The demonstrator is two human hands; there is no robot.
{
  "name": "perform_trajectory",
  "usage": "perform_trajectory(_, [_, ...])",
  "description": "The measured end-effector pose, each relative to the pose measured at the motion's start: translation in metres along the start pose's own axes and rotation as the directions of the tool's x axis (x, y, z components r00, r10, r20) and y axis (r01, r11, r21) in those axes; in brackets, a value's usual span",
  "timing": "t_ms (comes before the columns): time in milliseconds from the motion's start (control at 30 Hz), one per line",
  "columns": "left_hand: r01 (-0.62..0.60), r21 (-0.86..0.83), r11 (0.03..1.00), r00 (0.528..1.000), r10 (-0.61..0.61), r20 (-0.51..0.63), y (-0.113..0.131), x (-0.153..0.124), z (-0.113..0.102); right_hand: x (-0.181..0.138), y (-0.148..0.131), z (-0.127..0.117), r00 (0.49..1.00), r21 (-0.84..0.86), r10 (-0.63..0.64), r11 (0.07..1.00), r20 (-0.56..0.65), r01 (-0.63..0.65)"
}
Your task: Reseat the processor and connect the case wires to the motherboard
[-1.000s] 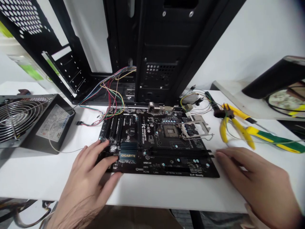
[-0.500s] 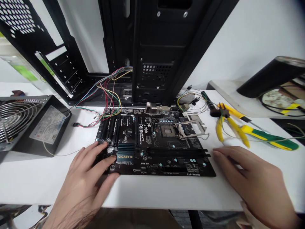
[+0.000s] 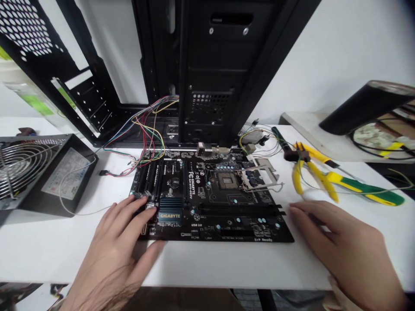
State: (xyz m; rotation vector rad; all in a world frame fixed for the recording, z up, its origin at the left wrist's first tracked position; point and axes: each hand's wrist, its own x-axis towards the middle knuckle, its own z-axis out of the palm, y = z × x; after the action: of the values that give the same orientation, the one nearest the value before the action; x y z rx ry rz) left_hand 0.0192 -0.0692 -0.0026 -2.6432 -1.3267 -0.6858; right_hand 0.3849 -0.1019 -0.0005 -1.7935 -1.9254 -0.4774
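A black Gigabyte motherboard (image 3: 214, 231) lies flat on the white table, its printed side up. The metal frame (image 3: 261, 177) by its CPU socket (image 3: 226, 180) stands raised. My left hand (image 3: 118, 233) rests with fingers apart on the board's left front corner, beside the blue heatsink (image 3: 170, 211); its thumb lies along the front edge. Just off the board's right edge, my right hand (image 3: 343, 246) lies on the table, thumb and forefinger closed together at the tips. Whatever may be between those tips is hidden.
Behind the board stands a black computer case (image 3: 210, 77), with coloured wires (image 3: 152, 125) trailing out. A power supply (image 3: 69, 172) is at the left. Yellow-handled pliers (image 3: 316, 175) and a green-and-yellow screwdriver (image 3: 366, 188) lie at the right. A thin loose wire crosses them.
My left forefinger has drawn back a little from the heatsink, and the thumb sits slightly lower at the front edge. My right hand stays put. The view has shifted slightly.
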Motion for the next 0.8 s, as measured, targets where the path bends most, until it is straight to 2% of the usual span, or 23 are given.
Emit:
perform_trajectory(300, [0.074,0.045,0.996,0.994,-0.077,0.072,-0.003,-0.004,0.005,-0.001,0.0,0.0,0.997,0.066,0.078,0.995,0.024,-0.079])
perform_trajectory(600, [0.073,0.009,0.997,0.994,-0.073,0.078,-0.004,-0.004,0.005,-0.004,0.003,0.0,0.999,0.05,0.039,0.998,0.013,-0.039])
perform_trajectory(700, [0.131,-0.054,0.99,0.99,-0.127,0.065,-0.008,-0.005,0.006,-0.005,0.001,0.004,0.993,0.084,0.085,0.993,-0.085,-0.078])
perform_trajectory(800, [0.236,-0.176,0.956,0.97,-0.242,-0.009,-0.004,-0.003,-0.003,-0.008,-0.01,-0.001,0.954,0.165,0.181,0.976,-0.238,-0.144])
